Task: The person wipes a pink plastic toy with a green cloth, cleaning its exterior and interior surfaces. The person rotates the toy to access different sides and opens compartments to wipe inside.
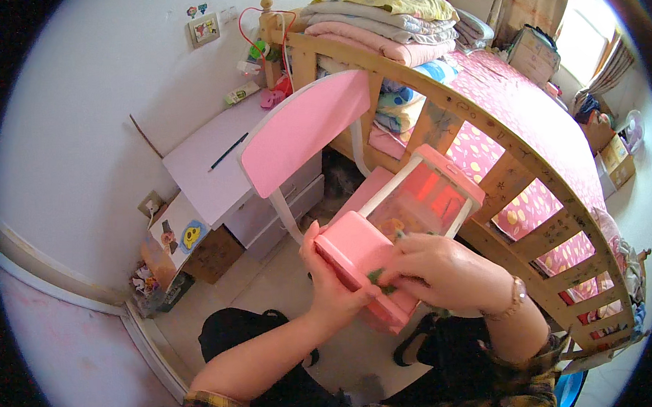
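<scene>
A pink plastic toy box with a clear windowed compartment [355, 246] lies tilted in front of me, its far end towards the bed. My left hand [332, 285] grips the near left side of its pink base, with the thumb along the lower edge. At the right of the base is my right hand [435, 269], its fingers bent around a small green item [381, 280] of unclear kind. More green shows near the fingertips by the window. Orange and red shapes can be seen through the clear panel, too blurred to name.
Beyond the box stands a pink-backed chair [306, 130] beside a white desk [209, 148] with a pencil [228, 152] on it. A wooden bed frame [497, 136] curves along the right. Cardboard boxes [213, 256] sit on the floor at the left.
</scene>
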Demonstrator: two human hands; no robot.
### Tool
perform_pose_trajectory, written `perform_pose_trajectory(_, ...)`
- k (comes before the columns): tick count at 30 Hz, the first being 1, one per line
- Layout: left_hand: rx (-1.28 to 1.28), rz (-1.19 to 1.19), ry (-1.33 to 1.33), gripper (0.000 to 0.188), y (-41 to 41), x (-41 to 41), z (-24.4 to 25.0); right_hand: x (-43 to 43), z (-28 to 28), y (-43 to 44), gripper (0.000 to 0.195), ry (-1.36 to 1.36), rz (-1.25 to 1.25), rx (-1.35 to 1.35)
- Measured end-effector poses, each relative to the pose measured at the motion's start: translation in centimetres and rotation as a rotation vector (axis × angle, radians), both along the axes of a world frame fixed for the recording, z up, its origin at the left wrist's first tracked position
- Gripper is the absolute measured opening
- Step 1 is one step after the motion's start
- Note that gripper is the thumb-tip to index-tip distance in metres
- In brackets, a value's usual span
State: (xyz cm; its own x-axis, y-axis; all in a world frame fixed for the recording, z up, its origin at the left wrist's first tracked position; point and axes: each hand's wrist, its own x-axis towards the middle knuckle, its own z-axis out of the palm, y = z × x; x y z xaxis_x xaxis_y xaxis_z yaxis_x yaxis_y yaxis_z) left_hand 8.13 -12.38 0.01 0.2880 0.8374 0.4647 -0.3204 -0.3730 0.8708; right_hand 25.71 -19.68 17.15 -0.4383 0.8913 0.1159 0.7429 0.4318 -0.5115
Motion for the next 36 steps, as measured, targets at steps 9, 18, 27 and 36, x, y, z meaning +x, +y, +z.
perform_pose_trajectory(9,0.022,0.084,0.119,0.127,0.2,-0.1,0.6,-3.4,-1.0,7.1,0.018,-0.049,0.033,0.164)
perform_pose_trajectory(18,0.045,0.038,0.055,0.130,-0.3,0.5,0.0,-0.2,0.1,2.7,0.016,-0.029,0.063,-0.103)
perform_pose_trajectory(27,0.063,0.104,0.059,0.120,0.0,0.2,1.7,-3.9,-3.0,11.2,0.025,-0.516,0.050,0.096)
perform_pose_trajectory(36,0.104,0.090,0.150,0.110,0.4,-0.4,1.0,1.2,-1.7,-3.4,0.033,-0.026,-0.119,0.139)
